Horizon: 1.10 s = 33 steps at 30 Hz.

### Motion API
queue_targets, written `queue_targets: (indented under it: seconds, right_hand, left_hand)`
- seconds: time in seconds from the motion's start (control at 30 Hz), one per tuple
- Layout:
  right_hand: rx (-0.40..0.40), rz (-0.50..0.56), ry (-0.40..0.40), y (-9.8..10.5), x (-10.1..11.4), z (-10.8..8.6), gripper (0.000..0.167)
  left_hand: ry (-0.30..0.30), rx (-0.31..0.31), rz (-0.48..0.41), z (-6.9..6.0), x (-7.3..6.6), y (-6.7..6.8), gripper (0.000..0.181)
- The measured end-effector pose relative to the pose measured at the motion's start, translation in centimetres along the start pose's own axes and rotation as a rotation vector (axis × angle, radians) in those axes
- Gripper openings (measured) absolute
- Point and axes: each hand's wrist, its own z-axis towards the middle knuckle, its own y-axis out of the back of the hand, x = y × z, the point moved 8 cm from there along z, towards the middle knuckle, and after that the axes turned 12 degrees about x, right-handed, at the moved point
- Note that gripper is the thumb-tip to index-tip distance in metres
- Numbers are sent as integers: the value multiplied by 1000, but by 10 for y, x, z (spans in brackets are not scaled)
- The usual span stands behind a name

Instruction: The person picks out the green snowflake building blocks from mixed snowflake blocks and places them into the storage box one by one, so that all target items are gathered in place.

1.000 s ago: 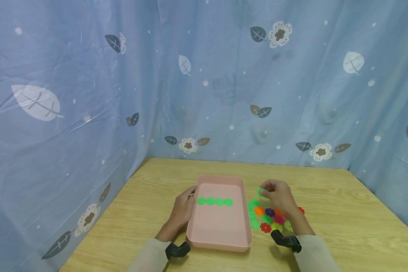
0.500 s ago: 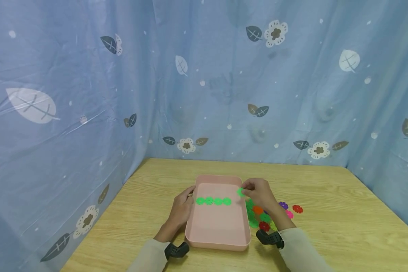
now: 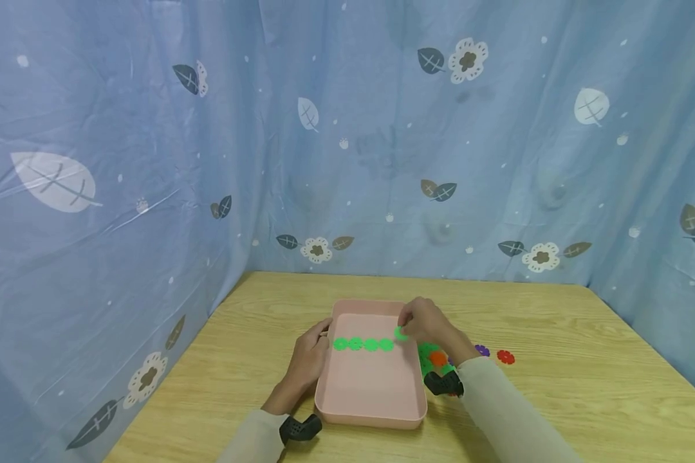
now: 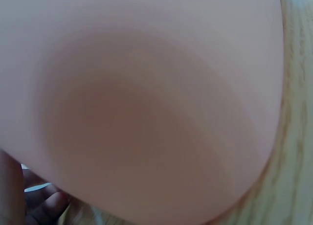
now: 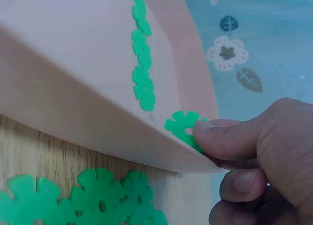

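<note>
A pink rectangular tray [image 3: 370,392] stands on the table, with a row of several green snowflake-shaped plastic discs [image 3: 356,344] across its floor. My left hand [image 3: 308,357] holds the tray's left side; a fingertip shows at the rim in the right wrist view. The right hand [image 3: 425,321] is over the tray's right rim and pinches another green disc [image 5: 186,127] between thumb and fingers. That disc hangs inside the wall, just right of the row. The left wrist view is mostly filled by the tray's wall [image 4: 146,112], with a few fingers [image 4: 51,205] low at its left.
Beside the tray's right wall lies a pile of green discs [image 5: 100,195], partly hidden by my right forearm. An orange disc [image 3: 438,358], a purple disc [image 3: 482,350] and a red disc [image 3: 506,357] lie there too. A blue patterned curtain [image 3: 382,128] hangs behind the wooden table [image 3: 255,308].
My right hand has carried the green disc leftward from above the pile, across the rim and into the tray. The left hand and the row of discs stay in place.
</note>
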Motion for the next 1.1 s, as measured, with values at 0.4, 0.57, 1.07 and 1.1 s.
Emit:
queue_targets:
  seconds: [0.4, 0.57, 1.07, 1.1]
  right_hand:
    - [70, -165, -39, -13, -1, 5, 18]
    - [117, -192, -46, -17, -2, 9, 17]
    - [187, -235, -131, -22, 2, 14, 27]
    - [184, -233, -140, -23, 1, 14, 27]
  left_hand:
    - [5, 19, -20, 0, 2, -1, 49]
    - [4, 27, -24, 2, 3, -1, 49]
    - [25, -9, -11, 2, 5, 1, 48]
    - [23, -10, -7, 2, 6, 1, 48]
